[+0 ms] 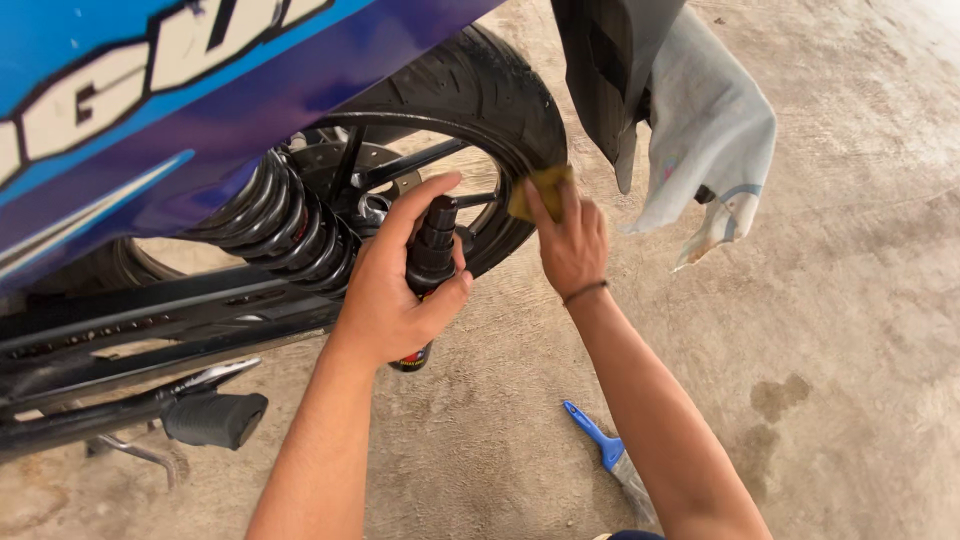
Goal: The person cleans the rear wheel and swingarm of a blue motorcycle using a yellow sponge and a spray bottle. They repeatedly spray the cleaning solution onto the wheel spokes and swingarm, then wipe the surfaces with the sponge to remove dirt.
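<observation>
My left hand grips a small black bottle with a black cap, held upright beside the rear wheel of a blue motorcycle. My right hand presses a yellow sponge against the black tyre at the rim's edge. A thin dark band circles my right wrist. The black coil shock absorber sits just left of the bottle.
The blue side panel fills the upper left. A black footpeg sticks out at lower left. A grey cloth hangs from the rear mudguard. A blue-handled brush lies on the stained concrete floor.
</observation>
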